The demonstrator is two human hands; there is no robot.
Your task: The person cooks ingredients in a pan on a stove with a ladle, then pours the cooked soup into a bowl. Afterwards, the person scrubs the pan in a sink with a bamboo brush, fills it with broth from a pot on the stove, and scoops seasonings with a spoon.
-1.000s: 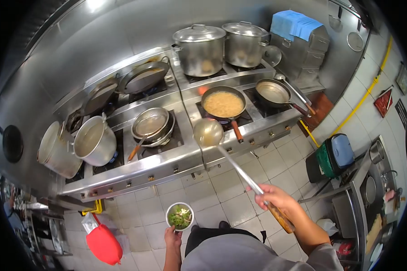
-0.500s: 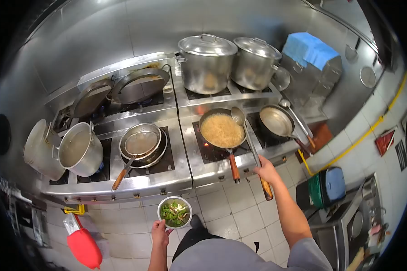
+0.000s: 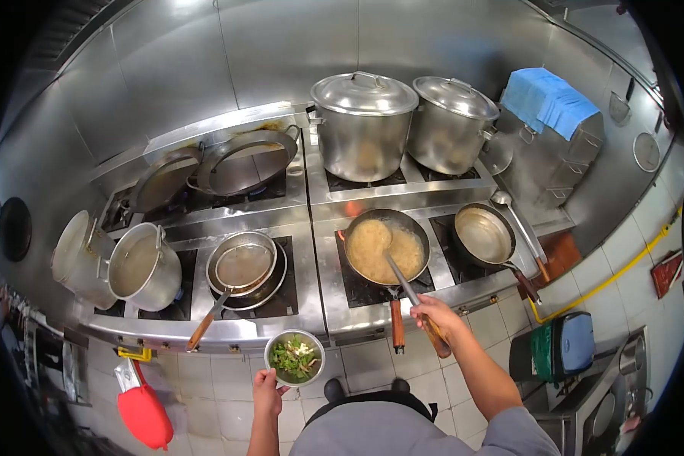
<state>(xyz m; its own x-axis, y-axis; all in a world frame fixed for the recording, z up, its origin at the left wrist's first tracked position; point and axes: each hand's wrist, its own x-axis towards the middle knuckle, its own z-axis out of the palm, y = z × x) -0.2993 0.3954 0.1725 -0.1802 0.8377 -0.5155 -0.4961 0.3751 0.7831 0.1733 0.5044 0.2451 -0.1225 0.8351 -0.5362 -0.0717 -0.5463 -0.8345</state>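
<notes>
Nearest, at 10 o'clock from the person's body, the left hand (image 3: 268, 393) has its fingers partly curled at the near-left side of a round bowl (image 3: 321, 363), holding it above the tiled floor (image 3: 368, 365) with chopped greens (image 3: 292, 357) inside. At 1 o'clock, the right hand (image 3: 433, 313) has its fingers closed around the handle of a ladle (image 3: 400, 275). The ladle's cup is sunk in the pale brown broth (image 3: 368, 243) of a frying pan (image 3: 412, 226) at 12 o'clock, whose wooden handle overhangs the front edge of the stove (image 3: 300, 323). Bare steel separates that pan from a strainer (image 3: 243, 266) between 10 and 11 o'clock; a second pan (image 3: 467, 254) sits near at 1 o'clock. Beyond, two lidded pots (image 3: 363, 140) stand at 12 and 1 o'clock. Any marking on the red item (image 3: 665, 275) at 2 o'clock is too small to read.
</notes>
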